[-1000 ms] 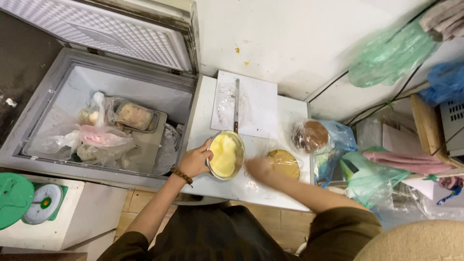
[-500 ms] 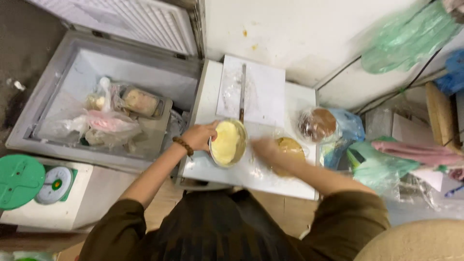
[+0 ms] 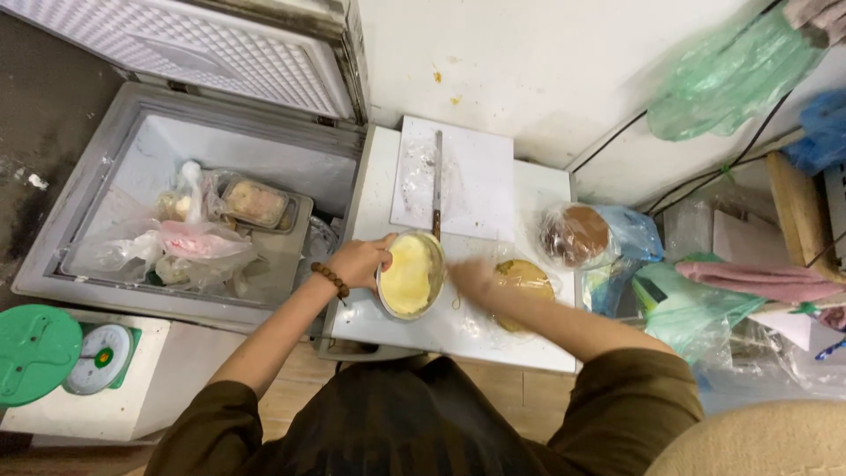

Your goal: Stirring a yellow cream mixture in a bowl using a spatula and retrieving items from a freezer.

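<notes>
My left hand (image 3: 359, 261) grips the left rim of a round metal bowl (image 3: 411, 276) filled with pale yellow paste, on the white counter (image 3: 458, 330). My right hand (image 3: 471, 275) is blurred, just right of the bowl and beside a flat brown round of food (image 3: 526, 278) wrapped in clear plastic. Whether its fingers hold anything cannot be made out. A long knife (image 3: 436, 187) lies on a white cutting board (image 3: 458, 176) just behind the bowl.
An open chest freezer (image 3: 189, 220) with bagged food and a tray stands at the left. A green-topped kitchen scale (image 3: 53, 353) sits at the lower left. A bagged brown round (image 3: 577, 234) and green and blue plastic bags (image 3: 696, 300) crowd the right.
My right hand has drawn in from the wrapped round toward the bowl. The left hand stays on the bowl's rim. The camera view has shifted slightly.
</notes>
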